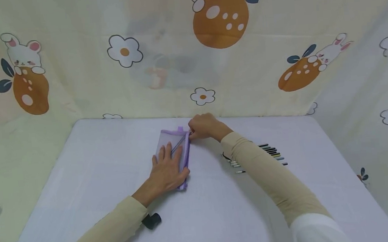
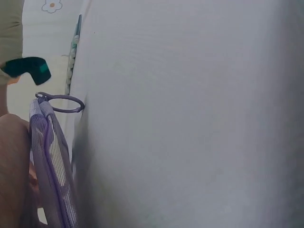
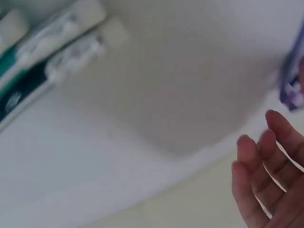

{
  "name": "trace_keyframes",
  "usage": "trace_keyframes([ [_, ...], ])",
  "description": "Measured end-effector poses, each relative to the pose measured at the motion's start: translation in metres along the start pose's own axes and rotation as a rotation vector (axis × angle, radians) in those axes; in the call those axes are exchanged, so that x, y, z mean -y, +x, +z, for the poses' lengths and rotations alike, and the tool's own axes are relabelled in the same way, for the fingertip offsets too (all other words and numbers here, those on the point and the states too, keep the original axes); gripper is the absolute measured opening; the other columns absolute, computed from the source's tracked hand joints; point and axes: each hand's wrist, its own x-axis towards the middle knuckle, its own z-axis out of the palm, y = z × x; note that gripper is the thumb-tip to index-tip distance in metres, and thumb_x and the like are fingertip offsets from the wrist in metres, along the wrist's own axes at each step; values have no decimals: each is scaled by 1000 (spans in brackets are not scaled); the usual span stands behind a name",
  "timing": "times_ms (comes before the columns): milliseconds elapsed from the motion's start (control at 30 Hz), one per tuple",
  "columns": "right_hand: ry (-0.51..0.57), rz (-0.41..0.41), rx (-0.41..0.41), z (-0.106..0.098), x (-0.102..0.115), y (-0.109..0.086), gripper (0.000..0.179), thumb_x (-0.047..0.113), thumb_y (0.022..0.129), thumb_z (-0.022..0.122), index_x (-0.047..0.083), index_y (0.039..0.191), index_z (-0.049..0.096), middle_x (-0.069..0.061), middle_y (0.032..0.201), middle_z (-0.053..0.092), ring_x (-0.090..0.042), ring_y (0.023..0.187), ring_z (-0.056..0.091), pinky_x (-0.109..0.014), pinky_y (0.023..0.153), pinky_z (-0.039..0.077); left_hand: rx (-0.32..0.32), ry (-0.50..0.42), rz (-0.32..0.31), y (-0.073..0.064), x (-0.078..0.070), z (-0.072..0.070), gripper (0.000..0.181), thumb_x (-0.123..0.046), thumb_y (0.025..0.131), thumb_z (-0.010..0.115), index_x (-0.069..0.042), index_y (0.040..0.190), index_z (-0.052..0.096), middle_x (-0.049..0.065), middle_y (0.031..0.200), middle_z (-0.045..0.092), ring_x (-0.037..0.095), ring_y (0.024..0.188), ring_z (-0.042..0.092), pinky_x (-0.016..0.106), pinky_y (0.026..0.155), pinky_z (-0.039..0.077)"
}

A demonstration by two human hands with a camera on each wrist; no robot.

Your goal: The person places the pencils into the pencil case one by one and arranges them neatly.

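Observation:
A purple mesh zip pouch [image 1: 158,139] lies on the white table. Across its front my left hand [image 1: 166,172] rests flat with spread fingers. A thin dark pen [image 1: 178,145] shows slantwise through the mesh, its upper end running toward my right hand [image 1: 204,127] at the pouch's top right corner. In the right wrist view, bent fingers [image 3: 249,152] of that hand stand near the pouch [image 3: 289,90]; what they grip is cut off there. The left wrist view shows the pouch's zip edge [image 2: 50,166] and purple loop [image 2: 69,110] beside my left hand.
Several pens [image 1: 271,151] lie in a row on the table [image 1: 114,154] at right, partly beneath my right sleeve [image 1: 266,172]. A black device [image 1: 151,221] sits at my left wrist. Behind the table hangs a patterned cloth [image 1: 165,100].

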Motion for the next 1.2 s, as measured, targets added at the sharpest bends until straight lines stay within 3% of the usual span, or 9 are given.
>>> trace_keyframes([
  [133, 139, -30, 5, -10, -13, -22, 33, 48, 87, 77, 17, 95, 69, 3, 93, 67, -16, 83, 60, -35, 72, 50, 12, 5, -17, 0, -2, -1, 79, -48, 93, 51, -15, 161, 29, 27, 166, 18, 51, 152, 14, 76, 112, 17],
  [333, 442, -149, 46, -13, -38, -60, 19, 22, 91, 78, 10, 105, 72, 3, 99, 69, -15, 96, 63, -34, 87, 52, 11, 5, -17, -1, -3, -5, 81, -51, 91, 52, -14, 160, 30, 27, 165, 19, 53, 151, 13, 77, 110, 19],
  [467, 570, -153, 79, -10, -52, -85, 20, 14, 91, 76, 7, 110, 72, -1, 105, 71, -17, 102, 63, -39, 95, 53, 0, -8, -7, -3, -2, -6, 82, -52, 90, 52, -14, 160, 31, 27, 165, 19, 53, 151, 13, 78, 110, 20],
  [600, 638, -119, 90, -3, -69, -107, 21, 11, 92, 75, 7, 112, 71, -7, 109, 71, -19, 105, 63, -42, 99, 52, -8, -20, 4, -3, -1, -4, 83, -52, 90, 53, -14, 160, 31, 27, 165, 19, 54, 151, 13, 78, 110, 20],
  [800, 656, -42, 81, 17, -95, -132, 22, 14, 94, 73, 12, 116, 72, -2, 112, 71, -18, 108, 62, -40, 99, 52, -18, -21, 17, -5, 2, -2, 83, -53, 90, 53, -14, 160, 32, 27, 165, 19, 54, 151, 13, 76, 110, 21],
  [1200, 737, 6, 36, 48, -129, -160, 22, 13, 96, 70, 18, 117, 73, 2, 117, 70, -22, 117, 60, -50, 105, 46, -58, 13, 45, -6, 4, 0, 82, -54, 91, 55, -13, 158, 35, 29, 163, 24, 57, 148, 19, 75, 108, 27],
])
